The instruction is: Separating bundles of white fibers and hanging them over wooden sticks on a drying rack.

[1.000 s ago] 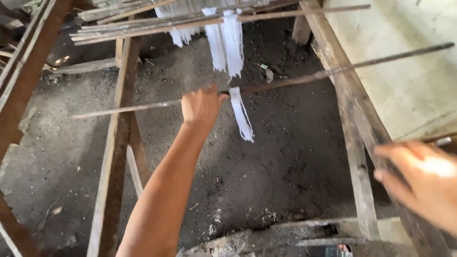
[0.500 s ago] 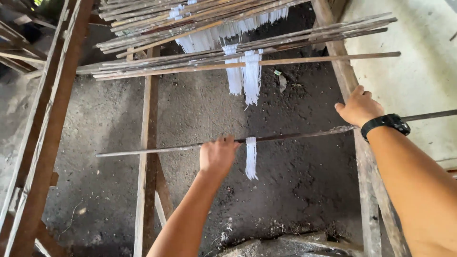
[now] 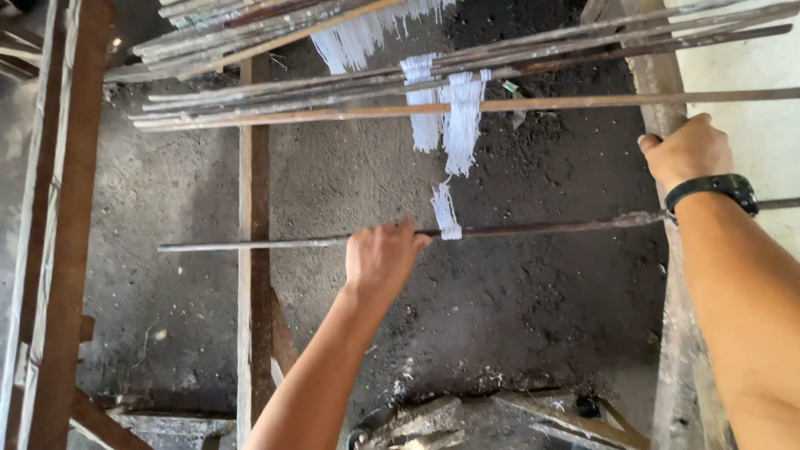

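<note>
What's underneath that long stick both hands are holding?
Under the stick lies dark, gritty ground. White strands hang over it beside the left hand; the right hand grips near the wooden rail. What lies beneath the hands and forearms is covered.

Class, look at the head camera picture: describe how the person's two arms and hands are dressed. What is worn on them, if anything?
Both forearms are bare, with no sleeves in view and no gloves. The left hand carries nothing on its wrist. The right hand has a black wristwatch with a dark band strapped around the wrist. No rings can be made out.
</note>
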